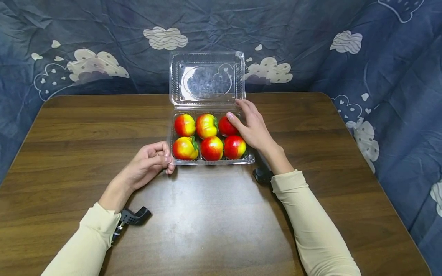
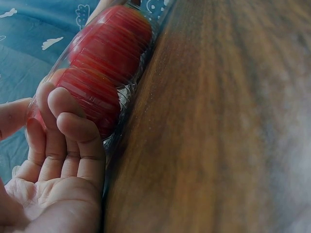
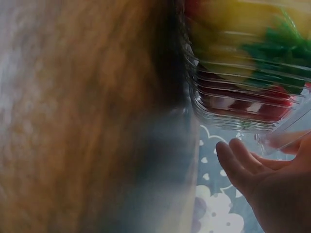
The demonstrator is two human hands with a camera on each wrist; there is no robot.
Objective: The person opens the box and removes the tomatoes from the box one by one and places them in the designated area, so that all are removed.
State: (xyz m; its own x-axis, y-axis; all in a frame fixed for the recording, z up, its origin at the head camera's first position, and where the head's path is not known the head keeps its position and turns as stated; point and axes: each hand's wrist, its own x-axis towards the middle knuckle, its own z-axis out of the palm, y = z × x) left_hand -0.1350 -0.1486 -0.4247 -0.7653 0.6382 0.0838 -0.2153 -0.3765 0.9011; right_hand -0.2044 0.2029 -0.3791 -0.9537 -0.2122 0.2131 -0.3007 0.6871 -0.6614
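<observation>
1. The right hand (image 1: 253, 128) lies at the far right corner of the clear plastic clamshell box (image 1: 210, 161). Its fingers are nearly straight: the thumb touches the far right red-and-yellow toy fruit (image 1: 226, 126), and the fingertips reach the hinge edge below the lid. It grips nothing.
2. The left hand (image 1: 149, 163) rests on the dark brown wooden table (image 1: 69, 126) at the box's near left corner. Its fingers are curled, with the tips against the ribbed side wall, as the left wrist view confirms (image 2: 73, 136); the hand appears to steady the box and encloses nothing.
3. The box stands at the table's centre. Its tray holds six fruits in two rows of three, and no slot shows empty.
4. The transparent hinged lid (image 1: 206, 78) stands upright behind the tray, fully open.
5. Judgement: filling looks complete; bringing the lid down and snapping it shut appears to remain.
6. A blue cloud-patterned cloth (image 1: 345, 42) hangs behind the table.
</observation>
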